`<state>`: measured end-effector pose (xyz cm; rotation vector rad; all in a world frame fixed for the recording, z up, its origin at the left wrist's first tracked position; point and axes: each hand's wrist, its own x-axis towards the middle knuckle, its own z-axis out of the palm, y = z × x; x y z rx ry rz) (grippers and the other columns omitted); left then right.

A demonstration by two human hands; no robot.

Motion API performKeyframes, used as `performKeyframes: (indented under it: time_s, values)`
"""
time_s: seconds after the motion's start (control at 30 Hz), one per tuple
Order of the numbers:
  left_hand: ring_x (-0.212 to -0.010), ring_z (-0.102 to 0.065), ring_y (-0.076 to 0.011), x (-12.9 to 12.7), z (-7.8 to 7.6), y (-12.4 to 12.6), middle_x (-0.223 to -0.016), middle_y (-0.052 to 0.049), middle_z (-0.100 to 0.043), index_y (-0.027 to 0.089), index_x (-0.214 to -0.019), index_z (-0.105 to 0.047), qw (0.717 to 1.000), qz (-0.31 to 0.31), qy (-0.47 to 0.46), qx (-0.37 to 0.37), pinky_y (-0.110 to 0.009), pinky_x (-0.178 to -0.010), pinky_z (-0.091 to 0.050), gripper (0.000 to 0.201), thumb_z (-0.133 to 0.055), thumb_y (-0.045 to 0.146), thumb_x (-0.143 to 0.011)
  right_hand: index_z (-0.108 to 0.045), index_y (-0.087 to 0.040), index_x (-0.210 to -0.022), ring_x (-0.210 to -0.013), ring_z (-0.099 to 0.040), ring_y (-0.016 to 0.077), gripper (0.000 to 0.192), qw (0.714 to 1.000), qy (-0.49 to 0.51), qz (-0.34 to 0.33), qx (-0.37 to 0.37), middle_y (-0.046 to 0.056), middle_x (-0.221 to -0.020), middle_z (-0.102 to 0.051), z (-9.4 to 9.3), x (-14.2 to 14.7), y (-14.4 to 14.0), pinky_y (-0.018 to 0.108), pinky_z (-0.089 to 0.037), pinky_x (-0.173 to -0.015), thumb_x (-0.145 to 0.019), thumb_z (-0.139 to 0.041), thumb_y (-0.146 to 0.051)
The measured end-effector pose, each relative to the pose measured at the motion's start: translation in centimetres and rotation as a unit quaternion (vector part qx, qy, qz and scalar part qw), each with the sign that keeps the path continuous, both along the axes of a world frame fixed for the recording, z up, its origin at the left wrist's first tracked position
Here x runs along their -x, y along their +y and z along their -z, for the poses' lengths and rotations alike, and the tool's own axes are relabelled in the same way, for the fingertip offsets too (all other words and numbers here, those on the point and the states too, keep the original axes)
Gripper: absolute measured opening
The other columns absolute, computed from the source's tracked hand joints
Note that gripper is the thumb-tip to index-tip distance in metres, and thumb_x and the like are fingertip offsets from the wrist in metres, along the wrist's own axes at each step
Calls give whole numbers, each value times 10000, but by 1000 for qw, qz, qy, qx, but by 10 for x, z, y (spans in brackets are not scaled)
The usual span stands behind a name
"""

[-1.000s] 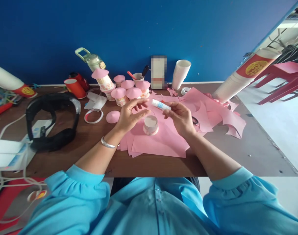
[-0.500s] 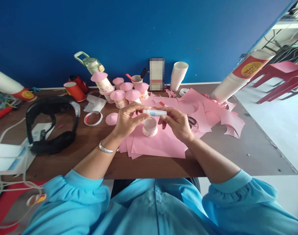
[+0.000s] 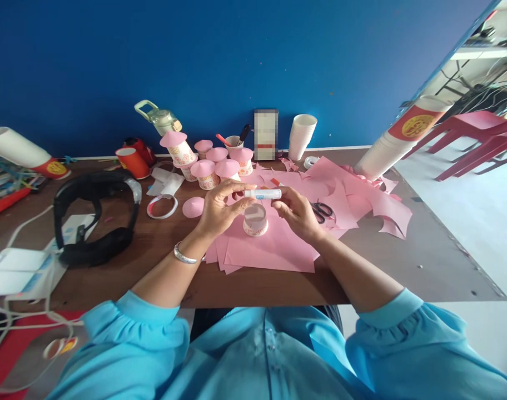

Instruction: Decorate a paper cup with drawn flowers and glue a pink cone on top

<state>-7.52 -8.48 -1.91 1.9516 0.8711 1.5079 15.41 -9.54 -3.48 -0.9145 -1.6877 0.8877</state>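
Glue stick [image 3: 262,194] sits level between both hands, just above the small paper cup [image 3: 256,219] at bench centre. L to R on the brown bench [image 3: 162,261]: white cup sleeve w/ red band [image 3: 22,151] lying on its side at far left, cables and white boxes [image 3: 18,269] near the front edge, black headset [image 3: 95,214], red cups [image 3: 132,160] at the back, white tape ring [image 3: 162,206], loose pink paper disc [image 3: 193,206], green-lidded jug [image 3: 158,118] against the blue wall [image 3: 237,61]. Next a cluster of pink-roofed cups [image 3: 214,164], pen holder cup [image 3: 233,143], blurred box [image 3: 266,134], stack of white cups [image 3: 301,136], tape roll [image 3: 309,161]. Pink paper sheets [image 3: 278,244] spread from centre to right, scissors [image 3: 321,210] on them, another long cup sleeve [image 3: 397,141] leaning at right edge. Beyond that, pale floor and red plastic chairs [image 3: 482,139]. Left hand [image 3: 220,208], silver bracelet on wrist, has its grip pinched on the stick's left end w/ thumb + fingertips; right hand [image 3: 297,214] has its grip closed on the right end. Stick is white, slim, w/ a light blue label mid-body; horizontal, not touching the cup. Cup stands upside down on the pink sheets, white w/ pink pattern near its rim.
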Motion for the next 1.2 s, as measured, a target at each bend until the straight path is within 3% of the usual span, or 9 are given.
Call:
performKeyframes:
  time_s: [0.17,0.3,0.37,0.47,0.6,0.8,1.0,1.2]
  values:
    - [-812,-650,-146,3,0,2,-978,-47,-806,277,-1106,-849,1000,15,1,-1,-298,-749,-542,261,-876,398,-877,-592,-236,-828,-622,-504,137,537,999,-14,-34,5,-25,-690,-543,2,0,1,305,-421,-627,-1050,-504,-716]
    - [-795,-653,-143,3,-2,1,-941,-37,-801,274,-1101,-845,999,13,17,-27,-290,-728,-545,248,-880,370,-876,-599,-261,-1034,-620,-499,137,493,1000,19,-3,1,-42,-753,-560,1,-1,1,300,-434,-613,-982,-610,-751]
    - [-804,-658,-140,3,-2,0,-943,-29,-800,279,-1107,-840,999,18,27,-39,-286,-737,-550,246,-881,350,-876,-600,-262,-1065,-614,-512,139,482,1000,7,-3,-6,-45,-741,-569,-1,-3,0,307,-444,-631,-1008,-573,-740]
    - [-807,-653,-137,3,-2,-1,-965,-26,-800,283,-1122,-832,998,22,42,-40,-290,-764,-560,246,-870,349,-888,-593,-246,-917,-589,-505,136,522,1000,-25,-6,-13,-46,-658,-544,-4,-5,-2,311,-436,-647,-1050,-480,-738]
    - [-829,-665,-142,2,-5,-3,-980,-32,-804,276,-1109,-829,997,27,50,-54,-298,-792,-565,221,-853,356,-904,-510,-240,-722,-522,-476,123,654,998,-46,-24,31,-37,-588,-514,-6,-6,-3,297,-397,-568,-1044,-387,-796]
    - [-834,-679,-160,1,-8,-4,-950,-39,-807,265,-1082,-830,997,0,57,-46,-313,-769,-564,241,-860,408,-890,-605,-244,-999,-580,-519,136,537,999,5,-45,13,-47,-691,-553,-4,-3,-2,305,-443,-618,-1013,-525,-774]
    - [-881,-721,-178,1,-11,-6,-1003,-63,-820,248,-1070,-822,996,18,72,-51,-344,-829,-588,242,-842,424,-905,-511,-242,-757,-562,-514,130,624,998,-24,-47,38,-32,-621,-545,-8,-2,-5,307,-441,-600,-1035,-427,-794]
    - [-886,-722,-183,2,-11,-5,-1008,-65,-823,245,-1076,-815,994,8,93,-64,-346,-822,-586,226,-831,404,-917,-528,-229,-747,-533,-525,114,632,994,14,-66,86,-31,-653,-543,-6,-3,-4,293,-434,-534,-1022,-465,-794]
